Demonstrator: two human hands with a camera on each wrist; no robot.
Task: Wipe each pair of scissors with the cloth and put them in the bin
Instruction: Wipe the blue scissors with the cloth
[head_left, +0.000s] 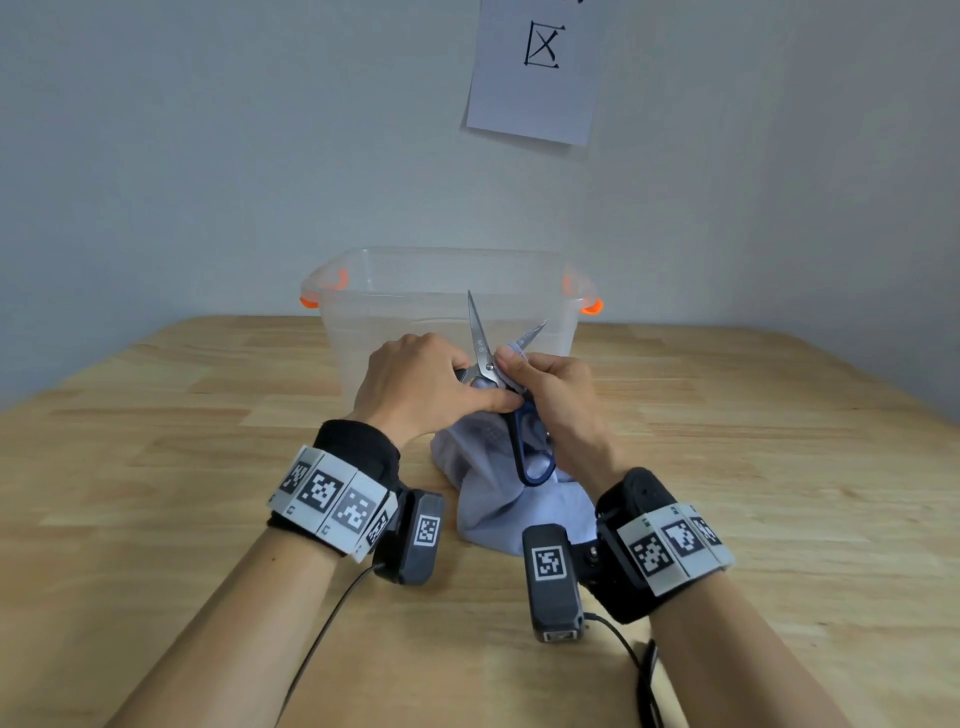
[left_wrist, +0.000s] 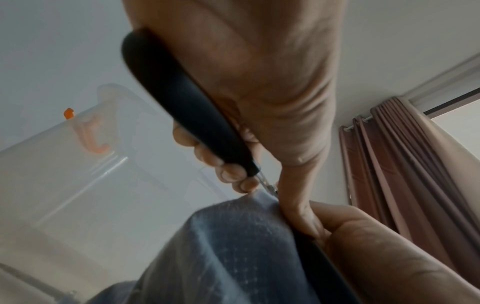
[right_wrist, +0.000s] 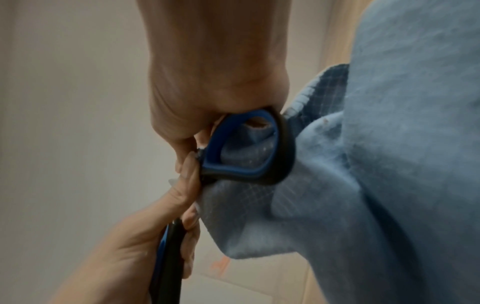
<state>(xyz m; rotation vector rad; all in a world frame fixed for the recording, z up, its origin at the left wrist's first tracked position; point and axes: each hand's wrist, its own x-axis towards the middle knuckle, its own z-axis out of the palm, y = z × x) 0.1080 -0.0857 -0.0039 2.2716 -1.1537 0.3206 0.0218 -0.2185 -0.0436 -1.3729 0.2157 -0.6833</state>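
Scissors (head_left: 485, 364) between both hands' fingers (head_left: 506, 400)

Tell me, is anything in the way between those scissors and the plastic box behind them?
Nothing visible. The scissors, blades spread, are gripped by the left hand while the right hand pinches the cloth on one blade. The bin stands right behind them on the table, top open, no lid.

Home rm: curtains (left_wrist: 405, 164), wood table (head_left: 156, 467)
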